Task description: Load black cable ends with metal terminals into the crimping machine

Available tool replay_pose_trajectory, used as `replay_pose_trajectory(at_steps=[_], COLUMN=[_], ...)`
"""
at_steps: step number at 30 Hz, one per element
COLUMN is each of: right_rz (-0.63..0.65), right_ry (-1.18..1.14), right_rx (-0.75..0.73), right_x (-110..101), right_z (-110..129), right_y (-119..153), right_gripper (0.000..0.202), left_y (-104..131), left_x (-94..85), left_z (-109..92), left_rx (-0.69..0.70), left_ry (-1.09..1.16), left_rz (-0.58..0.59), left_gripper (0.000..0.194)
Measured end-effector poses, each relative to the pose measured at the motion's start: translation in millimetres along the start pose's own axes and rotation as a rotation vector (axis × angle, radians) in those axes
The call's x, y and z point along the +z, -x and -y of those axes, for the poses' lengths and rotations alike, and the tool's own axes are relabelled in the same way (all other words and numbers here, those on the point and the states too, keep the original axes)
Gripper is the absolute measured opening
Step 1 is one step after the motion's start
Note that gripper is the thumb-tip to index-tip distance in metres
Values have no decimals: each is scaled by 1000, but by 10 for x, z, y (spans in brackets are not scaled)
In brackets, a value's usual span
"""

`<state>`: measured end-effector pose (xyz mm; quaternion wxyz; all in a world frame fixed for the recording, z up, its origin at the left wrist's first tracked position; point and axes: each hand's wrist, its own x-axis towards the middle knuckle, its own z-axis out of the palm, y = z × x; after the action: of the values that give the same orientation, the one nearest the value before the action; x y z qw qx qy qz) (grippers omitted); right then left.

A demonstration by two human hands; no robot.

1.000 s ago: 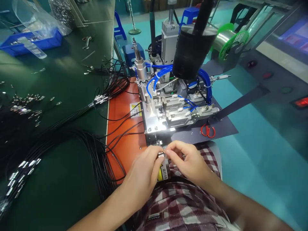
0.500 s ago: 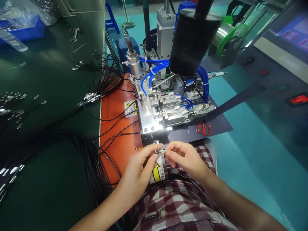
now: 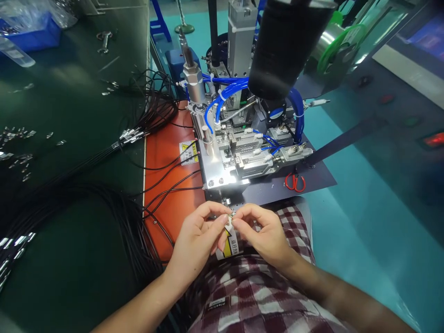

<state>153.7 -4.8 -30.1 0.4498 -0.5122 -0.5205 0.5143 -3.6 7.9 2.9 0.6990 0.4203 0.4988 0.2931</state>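
Over my lap, at the front edge of the machine (image 3: 225, 178), both hands meet fingertip to fingertip. Thumb and forefinger of my left hand (image 3: 199, 233) are pinched together on thin coloured wires (image 3: 231, 216). From the other side, my right hand (image 3: 265, 229) pinches the same wires with thumb and forefinger. Only a short greenish bit of them shows; the fingertips hide the rest. Just below the fingers is a white label with a yellow arrow (image 3: 227, 247). Black cables (image 3: 169, 194) run across the orange surface (image 3: 156, 182) to the machine's left side.
Red-handled scissors (image 3: 295, 182) lie on the dark plate right of my hands. A black cylinder (image 3: 287, 51) hangs over the machine, near a green spool (image 3: 342, 48). On the dark green table are cable bundles (image 3: 130, 136), loose metal pieces, a wrench (image 3: 105, 42) and a blue bin (image 3: 38, 37).
My right fingertips have moved left, up against the left ones. The coloured wires that showed between the hands are now mostly covered. The whole view has shifted slightly.
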Motion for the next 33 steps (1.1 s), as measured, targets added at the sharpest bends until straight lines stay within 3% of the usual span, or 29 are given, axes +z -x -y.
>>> replay_pose_trajectory(at_steps=[5, 15, 21, 33], right_rz=[17, 30, 108, 137], right_ry=[-107, -16, -234, -287], right_rx=[80, 19, 192, 217], right_x=[-44, 18, -160, -143], right_z=[18, 33, 41, -24], right_y=[10, 9, -102, -101], right_gripper=[8, 9, 19, 20], left_y=[-38, -27, -10, -15], left_x=[11, 44, 53, 48], left_z=[21, 8, -12, 2], left_rx=[-23, -46, -50, -24], left_ry=[58, 39, 66, 64], left_rz=[-44, -70, -26, -11], left_gripper=[22, 23, 18, 16])
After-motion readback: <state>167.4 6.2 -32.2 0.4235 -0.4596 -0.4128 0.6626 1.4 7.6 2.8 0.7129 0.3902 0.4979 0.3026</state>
